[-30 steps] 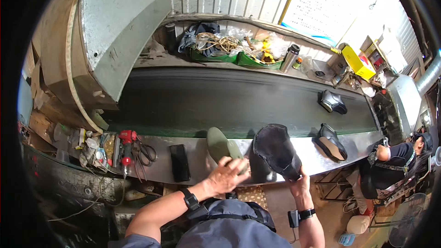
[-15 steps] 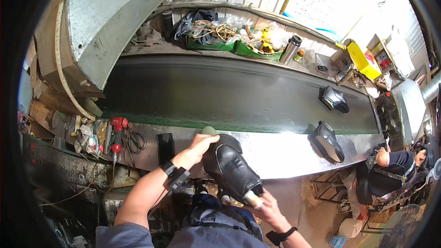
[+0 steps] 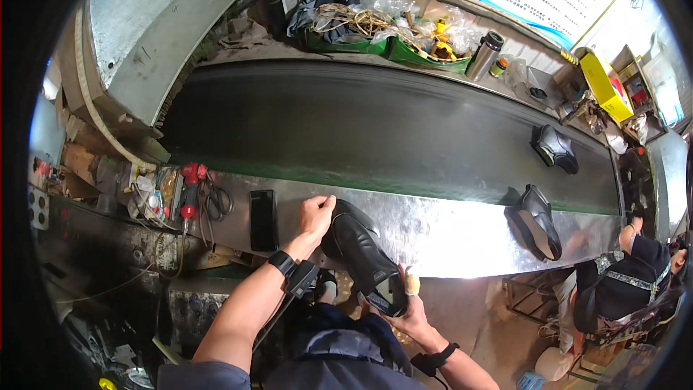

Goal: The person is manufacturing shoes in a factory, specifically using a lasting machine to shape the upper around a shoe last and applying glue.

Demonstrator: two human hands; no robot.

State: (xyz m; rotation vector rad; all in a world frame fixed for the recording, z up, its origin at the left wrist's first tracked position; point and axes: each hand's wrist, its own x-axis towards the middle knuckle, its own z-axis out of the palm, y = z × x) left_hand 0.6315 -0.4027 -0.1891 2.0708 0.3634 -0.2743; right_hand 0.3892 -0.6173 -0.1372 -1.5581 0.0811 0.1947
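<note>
A black shoe (image 3: 363, 254) is gripped by the right hand (image 3: 408, 312). The left hand (image 3: 316, 215) is curled; its hold cannot be told.

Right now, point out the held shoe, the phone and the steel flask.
Held shoe (image 3: 360, 254), head view, on its black upper.
Phone (image 3: 263, 219), head view, middle of its dark screen.
Steel flask (image 3: 483, 59), head view, on its silver body.

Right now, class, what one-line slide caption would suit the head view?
Right hand gripping a black shoe, left hand at its far end, near a dark conveyor belt.
</note>
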